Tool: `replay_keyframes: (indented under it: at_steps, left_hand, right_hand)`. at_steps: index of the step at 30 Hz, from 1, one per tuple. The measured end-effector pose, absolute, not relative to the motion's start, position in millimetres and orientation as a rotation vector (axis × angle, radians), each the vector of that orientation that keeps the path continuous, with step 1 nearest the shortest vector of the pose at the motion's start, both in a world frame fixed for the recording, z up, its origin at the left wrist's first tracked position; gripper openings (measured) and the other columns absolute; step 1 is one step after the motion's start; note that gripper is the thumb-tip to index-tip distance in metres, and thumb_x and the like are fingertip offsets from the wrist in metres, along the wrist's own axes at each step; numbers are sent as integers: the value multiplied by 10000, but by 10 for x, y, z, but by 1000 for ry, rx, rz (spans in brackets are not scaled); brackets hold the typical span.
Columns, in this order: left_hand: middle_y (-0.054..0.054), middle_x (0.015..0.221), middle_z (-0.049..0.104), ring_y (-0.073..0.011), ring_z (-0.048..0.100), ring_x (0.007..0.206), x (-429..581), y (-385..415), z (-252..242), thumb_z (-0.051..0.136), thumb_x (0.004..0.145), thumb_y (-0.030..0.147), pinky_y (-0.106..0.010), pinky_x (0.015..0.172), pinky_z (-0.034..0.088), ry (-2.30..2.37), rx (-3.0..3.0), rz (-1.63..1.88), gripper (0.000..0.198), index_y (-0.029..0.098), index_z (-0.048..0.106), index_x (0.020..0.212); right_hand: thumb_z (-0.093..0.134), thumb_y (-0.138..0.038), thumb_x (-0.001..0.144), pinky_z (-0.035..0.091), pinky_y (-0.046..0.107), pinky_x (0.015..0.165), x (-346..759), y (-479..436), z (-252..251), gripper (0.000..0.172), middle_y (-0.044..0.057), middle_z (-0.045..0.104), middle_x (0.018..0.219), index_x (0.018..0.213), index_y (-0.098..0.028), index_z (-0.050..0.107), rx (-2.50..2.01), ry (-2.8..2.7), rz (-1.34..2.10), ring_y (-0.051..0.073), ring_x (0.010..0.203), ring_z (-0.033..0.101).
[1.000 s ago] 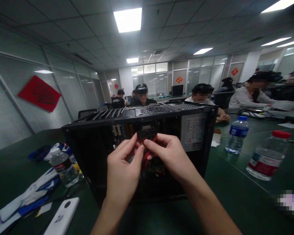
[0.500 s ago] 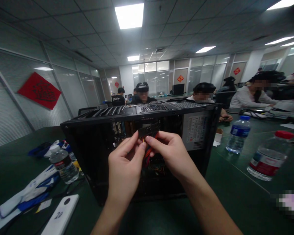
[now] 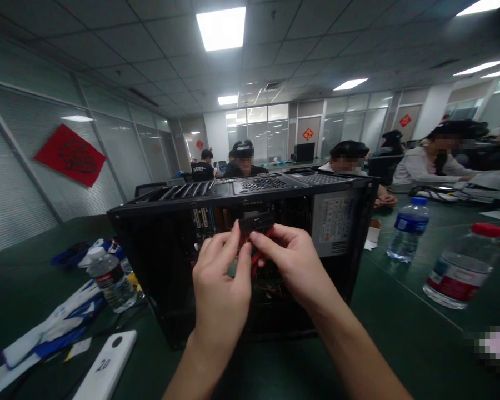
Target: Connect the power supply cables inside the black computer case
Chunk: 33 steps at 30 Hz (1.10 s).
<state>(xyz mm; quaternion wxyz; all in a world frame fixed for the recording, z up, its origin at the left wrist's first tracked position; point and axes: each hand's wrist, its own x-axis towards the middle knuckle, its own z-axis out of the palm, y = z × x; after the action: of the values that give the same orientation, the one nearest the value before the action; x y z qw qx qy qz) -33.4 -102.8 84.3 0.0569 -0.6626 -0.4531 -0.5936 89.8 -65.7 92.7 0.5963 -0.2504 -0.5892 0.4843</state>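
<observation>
- Left hand (image 3: 220, 278) has shifted slightly right since the earlier frame, closer to the right hand (image 3: 298, 261); the plug (image 3: 256, 223) remains held up between them.
- The left hand pinches: its forefinger is at the plug's left end, its thumb just below, by the wires (image 3: 256, 260).
- The right hand pinches too, thumb at the plug's lower edge, with other fingers at its right end, partly hidden.
- The plug is black and long, slightly tilted, its right end higher. It is in front of the case's open near side; red and orange wires hang below it.
- The case (image 3: 170, 206) is black and stands on the green table (image 3: 400, 344). Inside are pale slots (image 3: 198, 218) to the left and a labelled power supply (image 3: 333, 222) to the right.
- Left of the case stands a white-capped bottle (image 3: 114, 283); nearer are a white-and-blue cloth (image 3: 54, 328) and a white slab (image 3: 106, 364) marked 20.
- Right of the case stand a blue-capped bottle (image 3: 408, 226) and, nearer, a red-capped bottle (image 3: 460, 272).
- On the far side, several people sit.
</observation>
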Motion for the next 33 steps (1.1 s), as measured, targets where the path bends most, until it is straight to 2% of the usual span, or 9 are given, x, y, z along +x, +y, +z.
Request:
replay_keyframes:
  at_steps: [8,12,15,22,26,28,31,33]
  left_hand:
    - [-67,1013,661,-180,616,941,-321,-1006,804,528,915,189,-298,847,502,-1333,-2019,-1746,395,210,621,1298]
    - [-66,996,644,-169,613,907,-306,-1013,794,505,920,167,-284,805,506,-1303,-2041,-1737,418,221,599,1324]
    - [-65,984,652,-162,621,896,-305,-1011,808,498,925,163,-273,790,506,-1286,-2056,-1724,409,207,601,1319]
    - [-77,1055,737,-195,673,929,-365,-991,820,533,929,242,-327,878,503,-1396,-2047,-1521,299,193,690,1179]
    - [-60,992,765,-187,692,859,-445,-988,834,529,931,270,-311,833,494,-1539,-2055,-1390,260,218,738,1077]
    - [-52,962,771,-185,694,856,-518,-944,835,515,936,302,-288,797,487,-1699,-2117,-1295,263,236,760,1002]
    - [-61,888,774,-196,697,832,-637,-785,779,487,937,364,-263,720,470,-2041,-2214,-1002,321,235,780,907]
    - [-74,916,774,-203,700,864,-686,-638,691,487,926,349,-256,713,457,-2175,-2263,-785,325,221,783,879]
  right_hand:
    - [793,-426,704,477,226,473,875,-674,939,304,-5,626,628,714,-151,664,-603,-1380,1082,110,518,554]
    - [785,-430,715,440,223,433,874,-689,946,331,-24,574,529,652,-155,612,-648,-1389,1045,108,459,529]
    - [795,-429,702,429,221,412,863,-674,931,329,-20,585,534,666,-151,621,-649,-1357,1042,107,441,525]
    - [767,-458,723,443,228,433,855,-644,896,342,13,641,605,711,-134,658,-695,-1326,921,120,482,549]
    - [729,-432,774,463,238,525,853,-548,829,307,23,675,679,720,-141,651,-745,-1398,772,146,586,602]
    - [660,-432,843,451,244,538,881,-469,773,299,21,671,667,762,-144,657,-826,-1528,717,153,578,609]
    - [525,-398,949,440,260,563,955,-354,686,313,27,658,619,860,-135,671,-1054,-1831,639,168,541,619]
    - [481,-359,979,446,275,617,995,-292,635,337,73,682,647,875,-113,686,-1266,-2014,544,199,600,658]
